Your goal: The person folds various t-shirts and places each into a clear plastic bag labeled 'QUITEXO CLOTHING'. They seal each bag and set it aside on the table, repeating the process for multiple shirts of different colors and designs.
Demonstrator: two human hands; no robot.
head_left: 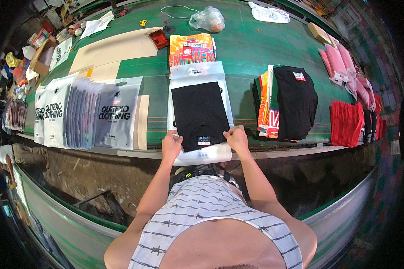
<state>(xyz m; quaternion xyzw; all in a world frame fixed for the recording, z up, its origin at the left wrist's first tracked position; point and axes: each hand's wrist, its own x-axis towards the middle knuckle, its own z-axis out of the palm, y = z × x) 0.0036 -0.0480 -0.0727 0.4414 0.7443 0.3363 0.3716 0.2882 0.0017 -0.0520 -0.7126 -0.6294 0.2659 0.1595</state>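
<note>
A folded black T-shirt lies in front of me, its neck label towards me. Beneath it is a whitish plastic garment bag; the bag's near end droops past the table edge. At the shirt's near left corner, my left hand is closed with its fingertips on the cloth. My right hand pinches the near right corner in the same way. Both hands look closed on the shirt, though whether they also catch the bag is hidden. Past the bag lies a stack of orange printed shirts.
A row of packed garment bags stands at the left. To the right are folded black shirts, pink bundles and red bundles. Cardboard, yellow scissors and a clear plastic bag lie farther back on the green table.
</note>
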